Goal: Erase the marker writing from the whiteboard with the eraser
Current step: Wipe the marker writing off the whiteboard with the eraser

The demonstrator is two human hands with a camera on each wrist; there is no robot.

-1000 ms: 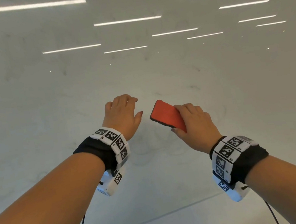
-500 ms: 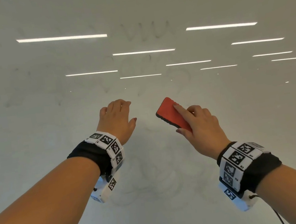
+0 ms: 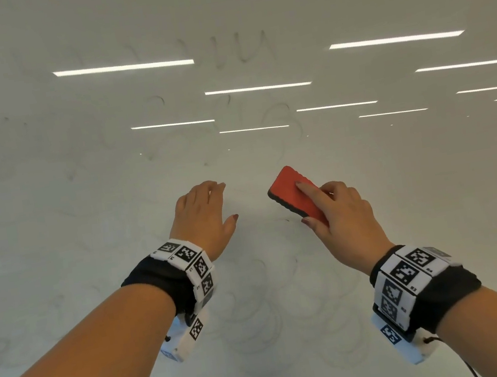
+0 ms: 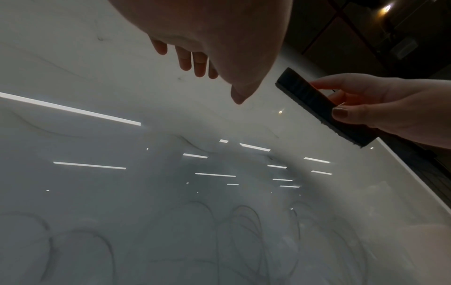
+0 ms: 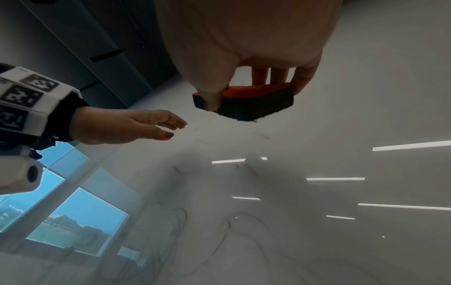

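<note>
A glossy whiteboard (image 3: 51, 217) fills the head view, with faint grey loops of marker writing (image 3: 259, 312) below my hands and fainter strokes (image 3: 239, 49) near the top. My right hand (image 3: 338, 216) grips a red eraser with a black felt base (image 3: 293, 193), thumb on one long side and fingers over the back. In the right wrist view the eraser (image 5: 253, 102) hangs with its felt a little off the board. My left hand (image 3: 204, 216) hovers to the left of the eraser, fingers relaxed and holding nothing. In the left wrist view the eraser's felt (image 4: 317, 104) faces the camera.
Ceiling light strips (image 3: 122, 67) reflect in the board. The board's right edge and a dark frame (image 4: 419, 169) show in the left wrist view. A reflected window (image 5: 73, 221) and grey wall panels (image 5: 80, 48) appear in the right wrist view.
The view has tilted upward, so more of the board above shows. Both hands sit lower on the board, and the right forefinger now lies stretched over the eraser's red back.
</note>
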